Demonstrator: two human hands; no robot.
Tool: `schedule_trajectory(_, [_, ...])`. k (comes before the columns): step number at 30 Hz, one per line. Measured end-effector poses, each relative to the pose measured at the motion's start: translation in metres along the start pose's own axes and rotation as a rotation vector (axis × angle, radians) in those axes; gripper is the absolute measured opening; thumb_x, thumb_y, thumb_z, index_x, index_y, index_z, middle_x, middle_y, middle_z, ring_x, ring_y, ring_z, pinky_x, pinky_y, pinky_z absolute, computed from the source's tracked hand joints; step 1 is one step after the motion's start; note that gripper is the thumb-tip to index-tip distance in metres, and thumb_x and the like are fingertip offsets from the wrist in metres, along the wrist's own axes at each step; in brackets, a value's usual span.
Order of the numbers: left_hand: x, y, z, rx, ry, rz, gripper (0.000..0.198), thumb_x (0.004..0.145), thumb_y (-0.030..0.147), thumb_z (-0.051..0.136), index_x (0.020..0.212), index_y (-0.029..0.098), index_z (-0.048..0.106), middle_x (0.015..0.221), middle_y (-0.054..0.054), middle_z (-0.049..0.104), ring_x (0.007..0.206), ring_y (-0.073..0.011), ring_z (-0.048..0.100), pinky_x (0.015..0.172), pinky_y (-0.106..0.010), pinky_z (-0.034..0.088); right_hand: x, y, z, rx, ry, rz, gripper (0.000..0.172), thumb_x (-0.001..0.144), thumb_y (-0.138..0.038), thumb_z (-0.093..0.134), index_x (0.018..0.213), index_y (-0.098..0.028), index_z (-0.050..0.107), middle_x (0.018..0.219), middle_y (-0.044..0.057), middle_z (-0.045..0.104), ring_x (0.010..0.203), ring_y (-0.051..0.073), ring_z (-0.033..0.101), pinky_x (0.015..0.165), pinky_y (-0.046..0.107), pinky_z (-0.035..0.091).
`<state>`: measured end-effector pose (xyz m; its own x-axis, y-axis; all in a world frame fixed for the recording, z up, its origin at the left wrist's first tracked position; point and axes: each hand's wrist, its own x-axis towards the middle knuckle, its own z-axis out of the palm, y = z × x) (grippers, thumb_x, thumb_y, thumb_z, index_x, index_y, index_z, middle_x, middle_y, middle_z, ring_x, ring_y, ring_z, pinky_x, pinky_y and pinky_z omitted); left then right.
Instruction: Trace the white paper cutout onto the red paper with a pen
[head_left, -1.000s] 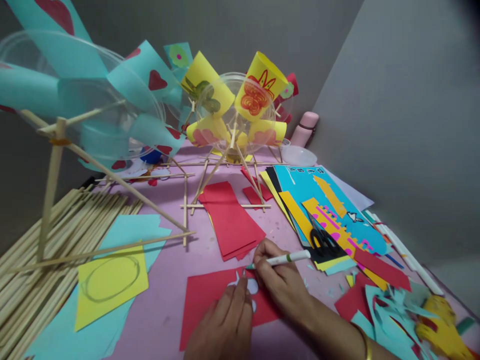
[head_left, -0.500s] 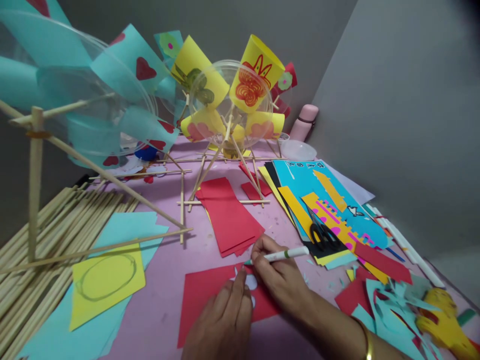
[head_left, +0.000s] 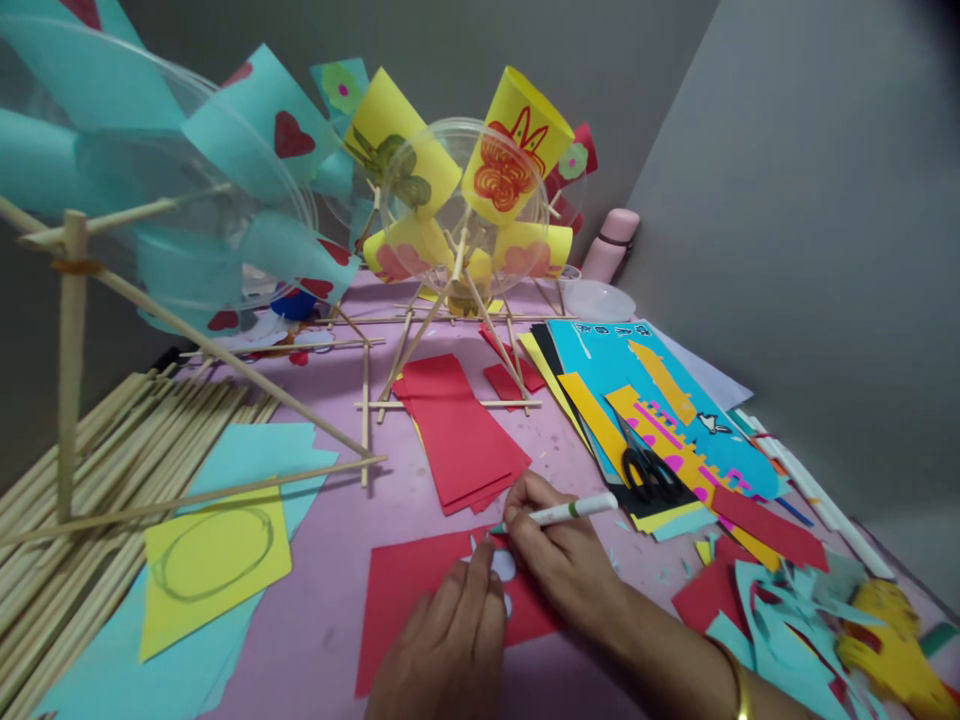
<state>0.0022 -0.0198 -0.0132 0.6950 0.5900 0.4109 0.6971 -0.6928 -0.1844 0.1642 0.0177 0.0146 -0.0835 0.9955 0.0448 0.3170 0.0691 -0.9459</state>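
Observation:
A white felt-tip pen (head_left: 574,510) with a green band is gripped in my right hand (head_left: 559,545), its teal tip low over a red paper sheet (head_left: 390,600). My left hand (head_left: 454,635) lies on the same sheet with fingers stretched out. Under and beside its fingertips shows a small pale paper cutout (head_left: 504,566), partly hidden by both hands. Just beyond the sheet lies a stack of red paper strips (head_left: 465,430). Black-handled scissors (head_left: 649,472) rest to the right on coloured papers.
Stick-framed wheels with yellow paper cups (head_left: 514,150) and blue paper cups (head_left: 262,120) stand behind and left. Wooden sticks (head_left: 90,470) and a yellow sheet (head_left: 214,565) with a drawn oval lie left. Paper scraps (head_left: 795,620) and a yellow figure (head_left: 892,645) sit right.

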Motion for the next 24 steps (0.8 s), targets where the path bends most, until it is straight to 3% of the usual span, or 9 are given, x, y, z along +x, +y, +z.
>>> schedule_trajectory(24, [0.0022, 0.0019, -0.0011, 0.018, 0.031, 0.012, 0.039, 0.091, 0.006, 0.024, 0.107, 0.012, 0.058, 0.111, -0.009, 0.071, 0.092, -0.0191, 0.069, 0.07, -0.028, 0.056, -0.0002, 0.0072, 0.0014, 0.122, 0.016, 0.028, 0.016, 0.088, -0.024, 0.041, 0.072, -0.022, 0.043, 0.06, -0.006, 0.042, 0.054, 0.011, 0.038, 0.051, 0.024, 0.031])
